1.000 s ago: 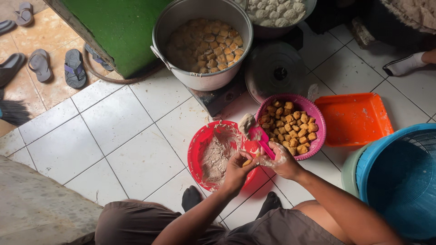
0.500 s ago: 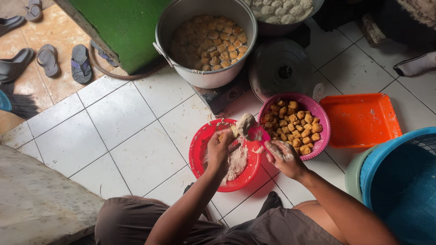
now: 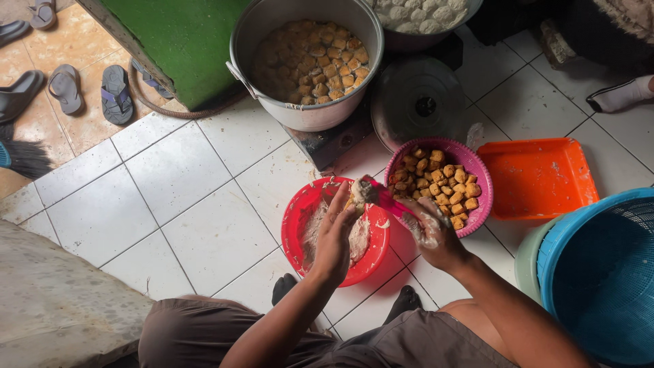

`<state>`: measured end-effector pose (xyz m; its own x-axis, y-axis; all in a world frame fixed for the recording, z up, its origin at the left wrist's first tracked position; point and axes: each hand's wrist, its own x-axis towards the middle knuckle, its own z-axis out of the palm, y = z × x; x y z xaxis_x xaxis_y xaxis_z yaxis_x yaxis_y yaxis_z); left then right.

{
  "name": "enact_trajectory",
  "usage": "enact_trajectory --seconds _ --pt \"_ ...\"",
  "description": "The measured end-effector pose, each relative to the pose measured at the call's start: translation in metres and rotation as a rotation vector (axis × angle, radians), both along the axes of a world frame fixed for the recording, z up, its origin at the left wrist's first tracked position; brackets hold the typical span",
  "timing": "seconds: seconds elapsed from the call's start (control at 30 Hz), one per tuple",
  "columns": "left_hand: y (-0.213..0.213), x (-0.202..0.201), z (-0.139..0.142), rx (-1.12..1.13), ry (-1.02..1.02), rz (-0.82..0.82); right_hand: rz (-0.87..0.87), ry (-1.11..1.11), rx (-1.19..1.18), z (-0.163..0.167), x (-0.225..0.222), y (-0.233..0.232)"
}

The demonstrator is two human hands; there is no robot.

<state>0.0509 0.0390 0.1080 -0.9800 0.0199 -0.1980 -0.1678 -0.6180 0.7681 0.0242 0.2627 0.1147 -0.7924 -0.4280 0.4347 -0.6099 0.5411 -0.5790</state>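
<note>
Person squats on white tile floor (image 3: 170, 197), work laid out in arc within arm's reach.

Left hand (image 3: 335, 235): held over red bowl (image 3: 300, 232), fingers curled round a tofu piece (image 3: 359, 193) at fingertips, cupping it. Position directly above bowl looks deliberate, so any dropped paste falls back in. Paste (image 3: 357, 238), pale grey, sits in bowl bottom under the hand.

Right hand (image 3: 432, 235): closed on handle of a pink spoon (image 3: 388, 200), tip at the tofu piece, touching or nearly so; exact contact not clear. Fingers smeared w/ paste. Spoon angled left and up toward the left hand, i.e. tool brought to the piece, not the reverse.

Pink bowl (image 3: 470, 160): just right of red bowl, rims touching or near; holds browned tofu cubes. Placed as supply, next to working hand.

Orange tray (image 3: 538, 177): right of pink bowl, nothing on it bar smears.

Big pot (image 3: 306, 116): beyond bowls, on burner, part-filled w/ same brown cubes. Lid (image 3: 419, 102) lies flat on floor beside it.

Blue basket (image 3: 599, 272): far right, contents not visible.

Sandals (image 3: 88, 88): upper left, well apart from food.
</note>
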Motion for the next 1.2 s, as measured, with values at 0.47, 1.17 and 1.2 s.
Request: enact_trajectory --seconds 0.47,1.17,1.2 --pt "-0.001 -0.027 -0.022 -0.074 0.200 -0.024 -0.127 0.271 0.126 0.029 0.006 0.012" --pt "-0.031 -0.034 0.011 -0.902 0.649 0.222 0.157 -1.070 -0.441 -0.009 0.024 -0.003" --pt "-0.030 -0.036 0.001 -0.858 0.637 0.207 0.114 -1.193 -0.466 -0.013 0.026 -0.004"
